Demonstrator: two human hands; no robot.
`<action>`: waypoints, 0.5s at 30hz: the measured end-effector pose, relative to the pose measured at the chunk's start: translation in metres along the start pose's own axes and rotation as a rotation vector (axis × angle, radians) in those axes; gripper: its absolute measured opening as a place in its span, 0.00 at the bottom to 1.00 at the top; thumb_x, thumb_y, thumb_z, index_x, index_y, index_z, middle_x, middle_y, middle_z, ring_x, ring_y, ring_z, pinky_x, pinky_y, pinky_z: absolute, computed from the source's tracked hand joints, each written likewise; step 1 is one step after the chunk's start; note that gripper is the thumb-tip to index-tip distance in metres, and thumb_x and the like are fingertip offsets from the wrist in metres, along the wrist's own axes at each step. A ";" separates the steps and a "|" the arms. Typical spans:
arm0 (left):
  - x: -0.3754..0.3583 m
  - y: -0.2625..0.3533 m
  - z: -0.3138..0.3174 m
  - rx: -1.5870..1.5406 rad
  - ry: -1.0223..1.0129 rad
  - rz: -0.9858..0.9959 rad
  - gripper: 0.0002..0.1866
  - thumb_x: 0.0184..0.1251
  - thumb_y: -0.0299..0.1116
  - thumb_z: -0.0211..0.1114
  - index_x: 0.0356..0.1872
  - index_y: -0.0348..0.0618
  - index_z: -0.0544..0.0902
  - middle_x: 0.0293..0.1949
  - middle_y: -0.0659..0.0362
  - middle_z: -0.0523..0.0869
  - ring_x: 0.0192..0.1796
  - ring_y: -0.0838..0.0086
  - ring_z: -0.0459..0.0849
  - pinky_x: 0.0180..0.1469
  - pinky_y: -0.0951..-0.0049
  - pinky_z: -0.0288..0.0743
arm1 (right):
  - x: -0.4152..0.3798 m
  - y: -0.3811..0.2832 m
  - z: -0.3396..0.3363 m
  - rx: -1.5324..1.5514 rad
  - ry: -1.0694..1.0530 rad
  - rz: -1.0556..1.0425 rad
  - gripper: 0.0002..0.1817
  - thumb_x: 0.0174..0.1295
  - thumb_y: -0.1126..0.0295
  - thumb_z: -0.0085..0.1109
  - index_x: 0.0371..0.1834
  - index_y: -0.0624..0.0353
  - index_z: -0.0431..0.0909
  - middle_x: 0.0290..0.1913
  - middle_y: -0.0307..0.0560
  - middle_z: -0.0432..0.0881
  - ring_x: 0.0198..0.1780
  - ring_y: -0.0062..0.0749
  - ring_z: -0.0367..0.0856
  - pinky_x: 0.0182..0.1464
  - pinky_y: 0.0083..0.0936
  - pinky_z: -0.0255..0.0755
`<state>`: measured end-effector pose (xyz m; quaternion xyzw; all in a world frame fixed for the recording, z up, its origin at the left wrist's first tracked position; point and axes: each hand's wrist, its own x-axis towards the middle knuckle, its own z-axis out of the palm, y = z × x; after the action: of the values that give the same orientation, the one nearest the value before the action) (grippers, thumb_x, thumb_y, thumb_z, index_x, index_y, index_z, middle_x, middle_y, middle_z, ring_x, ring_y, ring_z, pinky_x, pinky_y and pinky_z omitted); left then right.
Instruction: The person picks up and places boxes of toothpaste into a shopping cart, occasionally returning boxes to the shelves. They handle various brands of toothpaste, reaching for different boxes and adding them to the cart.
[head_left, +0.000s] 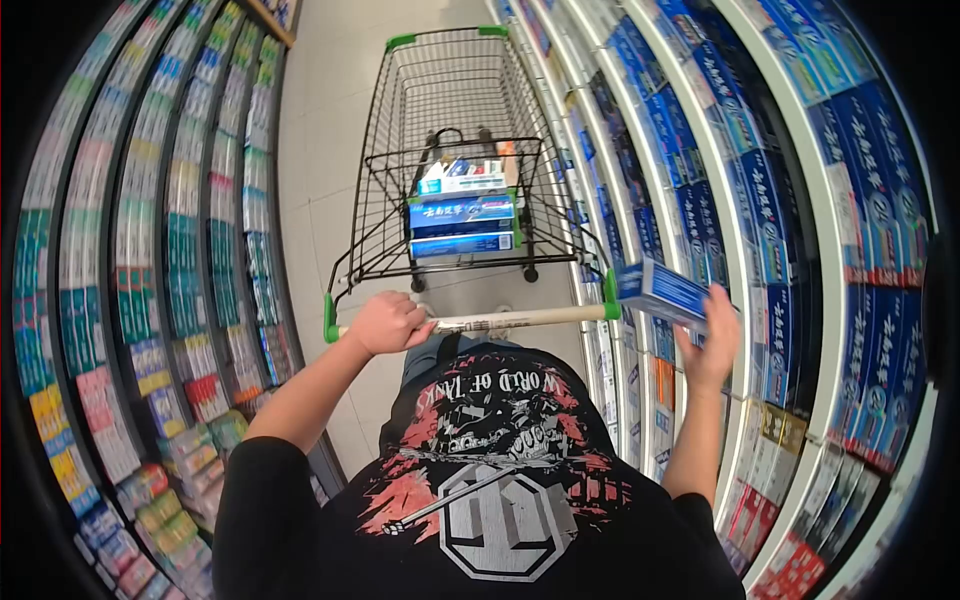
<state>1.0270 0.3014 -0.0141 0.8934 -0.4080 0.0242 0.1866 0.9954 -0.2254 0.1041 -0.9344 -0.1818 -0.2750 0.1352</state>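
My left hand (391, 322) is closed around the left part of the pale handlebar (540, 317) of a shopping cart (365, 200). Off the bar's right end, my right hand (712, 335) grips a blue and white toothpaste box (662, 292) by its near end. The box is tilted, close to the shelf front. Inside the cart's fold-out seat section lie blue toothpaste boxes (460, 213), with several smaller white and coloured packs (465, 178) behind them. The tips of my right fingers are partly hidden by the box.
Shelves (822, 330) packed with blue toothpaste boxes line the right side, very near my right arm. On the left stands another shelf (130, 240) full of packaged goods. Tiled floor (325, 100) runs along the aisle between them.
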 end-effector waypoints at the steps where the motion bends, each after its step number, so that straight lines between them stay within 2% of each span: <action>1: 0.000 0.002 0.000 -0.004 -0.007 -0.026 0.18 0.65 0.42 0.70 0.18 0.48 0.76 0.19 0.59 0.76 0.25 0.61 0.80 0.29 0.59 0.74 | 0.011 -0.006 0.023 0.058 -0.023 -0.044 0.39 0.45 0.73 0.83 0.66 0.63 0.79 0.68 0.60 0.83 0.68 0.58 0.82 0.69 0.48 0.75; 3: 0.001 0.006 -0.001 0.002 0.037 -0.004 0.18 0.63 0.42 0.72 0.18 0.48 0.75 0.18 0.60 0.76 0.25 0.62 0.79 0.29 0.60 0.74 | 0.045 -0.028 0.065 0.191 -0.136 -0.067 0.39 0.44 0.71 0.83 0.64 0.63 0.80 0.67 0.58 0.83 0.68 0.57 0.82 0.68 0.48 0.74; 6: 0.000 0.012 0.002 0.029 0.051 -0.037 0.20 0.62 0.44 0.72 0.17 0.49 0.75 0.18 0.60 0.76 0.24 0.63 0.79 0.29 0.61 0.75 | 0.089 -0.054 0.135 0.326 -0.261 -0.133 0.40 0.44 0.71 0.82 0.65 0.59 0.78 0.68 0.51 0.82 0.68 0.49 0.81 0.68 0.44 0.73; 9: -0.002 0.018 0.002 0.062 0.051 -0.075 0.21 0.62 0.46 0.72 0.16 0.48 0.76 0.17 0.60 0.76 0.24 0.63 0.80 0.30 0.62 0.76 | 0.110 -0.071 0.218 0.418 -0.448 -0.182 0.37 0.54 0.65 0.80 0.67 0.57 0.75 0.64 0.51 0.83 0.65 0.49 0.81 0.68 0.43 0.73; 10: -0.001 0.019 0.002 0.074 0.048 -0.095 0.21 0.62 0.47 0.72 0.16 0.48 0.75 0.17 0.60 0.76 0.24 0.63 0.80 0.30 0.62 0.76 | 0.115 -0.077 0.244 0.424 -0.518 -0.188 0.36 0.54 0.64 0.80 0.66 0.57 0.75 0.63 0.50 0.84 0.65 0.48 0.81 0.67 0.43 0.73; 15: -0.006 0.020 0.008 0.073 0.037 -0.176 0.21 0.62 0.48 0.71 0.17 0.49 0.76 0.18 0.60 0.76 0.24 0.63 0.80 0.29 0.61 0.75 | 0.137 -0.105 0.329 0.312 -0.604 -0.348 0.30 0.56 0.60 0.79 0.60 0.56 0.78 0.57 0.46 0.83 0.62 0.45 0.80 0.63 0.40 0.74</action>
<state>1.0079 0.2910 -0.0166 0.9315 -0.3231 0.0390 0.1627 1.2114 0.0211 -0.0698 -0.8967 -0.4090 0.0247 0.1675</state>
